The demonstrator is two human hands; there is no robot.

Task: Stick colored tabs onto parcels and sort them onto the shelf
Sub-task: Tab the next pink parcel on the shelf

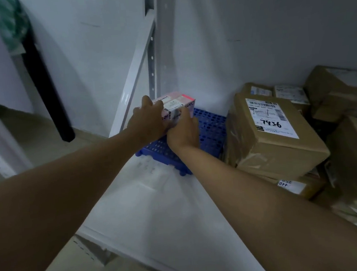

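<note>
Gripping the pink parcel (177, 105) with left hand (148, 120) on top and right hand (182, 130) at its front; looks light and stiff, so hold the sides over the blue tray (211, 128).

Arms: two bare forearms, no sleeves visible.
Left hand (150, 118): bare, no glove, ring or watch.
Right hand (182, 133): bare, wrist unadorned.
Knee: bare, bottom edge.

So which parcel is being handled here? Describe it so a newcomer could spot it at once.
On the white shelf, find the blue perforated pallet at the back left corner. The pink-and-white box sits on it, gripped by the left hand and right hand. Its neighbours, like the brown carton, are taped cardboard.
</note>
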